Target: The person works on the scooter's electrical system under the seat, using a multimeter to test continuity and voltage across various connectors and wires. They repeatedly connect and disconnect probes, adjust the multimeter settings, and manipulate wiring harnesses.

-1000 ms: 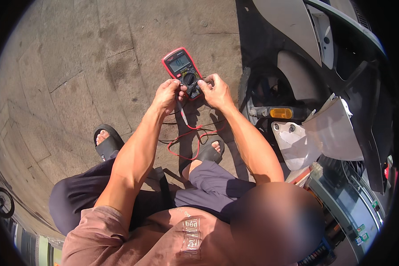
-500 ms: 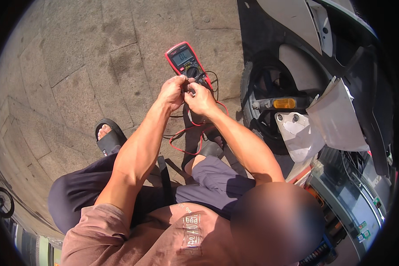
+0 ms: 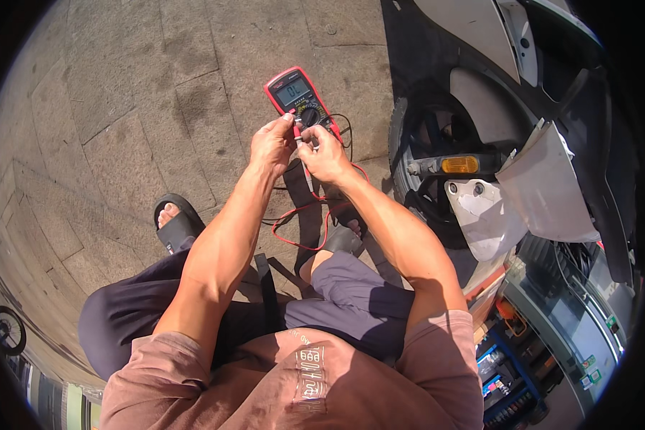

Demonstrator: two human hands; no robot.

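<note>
A red-framed digital multimeter [image 3: 292, 89] with a grey screen and a round black dial lies on the paving, just beyond my hands. Close in front of it, my left hand [image 3: 271, 147] is closed in a pinch; what sits between its fingertips is too small to make out. My right hand [image 3: 326, 159], also closed, grips a red test probe [image 3: 298, 133] that shows between the two hands. From the probe's lower end a red test lead [image 3: 288, 244] loops down toward my foot. A black lead [image 3: 349, 127] curves beside the meter.
A scooter with a dark wheel [image 3: 408, 136], an orange reflector [image 3: 459, 165] and loose pale body panels [image 3: 545, 183] stands close on the right. At lower right are a glass case [image 3: 552, 301] and a blue tool rack [image 3: 512, 380]. My sandalled feet rest on stone paving [image 3: 122, 107].
My hands have drawn slightly apart, the left shifting a little left, so the red probe now shows between them. My head has moved out of the lower right, uncovering the blue rack.
</note>
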